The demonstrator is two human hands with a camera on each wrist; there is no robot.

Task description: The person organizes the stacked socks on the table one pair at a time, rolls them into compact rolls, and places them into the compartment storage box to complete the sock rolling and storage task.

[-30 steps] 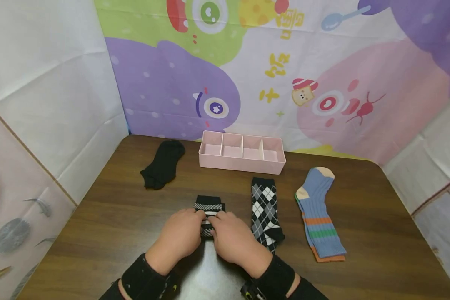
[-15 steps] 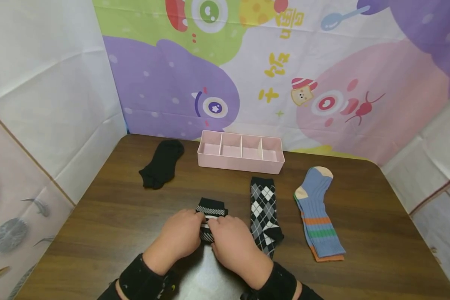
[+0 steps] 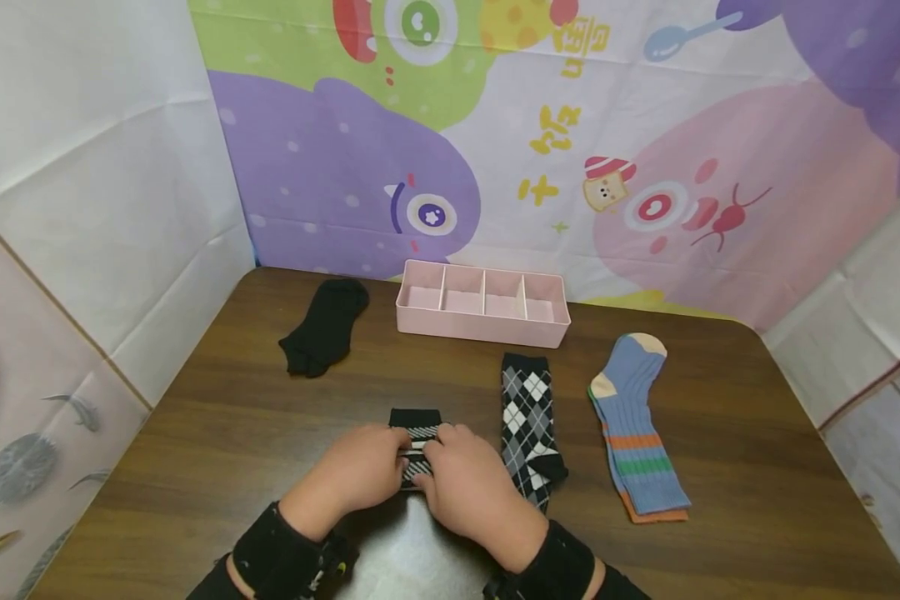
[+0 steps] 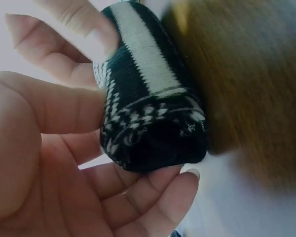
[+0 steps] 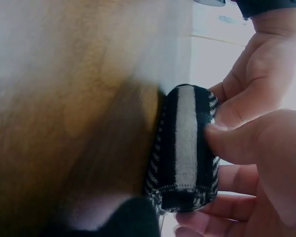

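A black sock with white stripes and patterned bands (image 3: 416, 418) is rolled into a thick bundle on the table, in front of the person. The left hand (image 3: 362, 468) grips its left end, and the right hand (image 3: 471, 482) holds the right end. In the left wrist view the roll (image 4: 145, 64) shows a hollow dark end, with the left thumb on one side and fingers curled beneath. The right wrist view has the right thumb pressing the roll (image 5: 186, 138) beside its pale stripe, fingers underneath. Just right of the right hand lies an argyle sock pair (image 3: 527, 417), its lower end partly hidden.
A pink box with several compartments (image 3: 483, 327) stands at the table's back edge. Black ankle socks (image 3: 326, 327) lie at the back left. Blue socks with orange and green stripes (image 3: 640, 425) lie to the right. A cartoon-printed cloth (image 3: 525, 242) hangs behind the wooden table (image 3: 217, 467).
The rolled sock has shifted slightly toward the person, and less of its black far end shows beyond the fingers. Both hands keep their grip. The other socks and the box stay put.
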